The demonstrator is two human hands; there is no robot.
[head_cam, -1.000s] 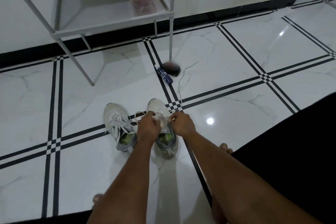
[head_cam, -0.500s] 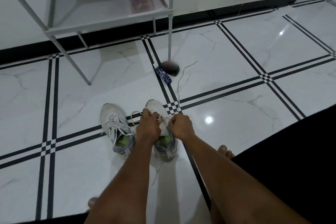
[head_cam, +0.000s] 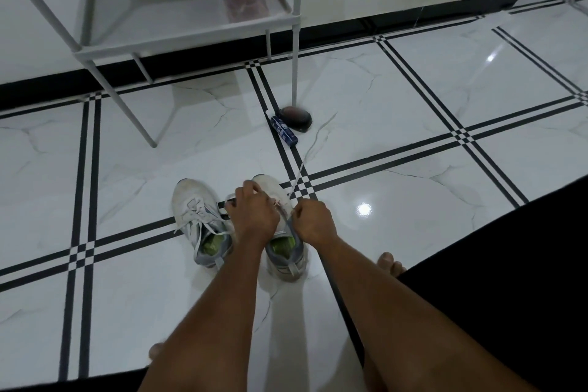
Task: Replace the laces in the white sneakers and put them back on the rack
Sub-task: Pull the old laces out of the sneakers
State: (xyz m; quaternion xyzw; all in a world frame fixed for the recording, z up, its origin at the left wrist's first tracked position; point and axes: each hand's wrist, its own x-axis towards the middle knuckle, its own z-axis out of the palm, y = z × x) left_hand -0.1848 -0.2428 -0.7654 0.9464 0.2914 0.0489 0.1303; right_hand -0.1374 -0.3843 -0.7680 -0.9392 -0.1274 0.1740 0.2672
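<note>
We've got both sneakers mid-floor, short of the rack (head_cam: 191,38). Our left hand (head_cam: 253,216) and right hand (head_cam: 313,221) each pinch the lace (head_cam: 296,180) on the right sneaker (head_cam: 280,232). It's thin, floppy and light, so grabbing near the eyelets seems best.

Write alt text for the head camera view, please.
Both hands, left and right, pull laces on the right sneaker on a tiled floor; the left sneaker sits beside it, a white rack beyond.
</note>
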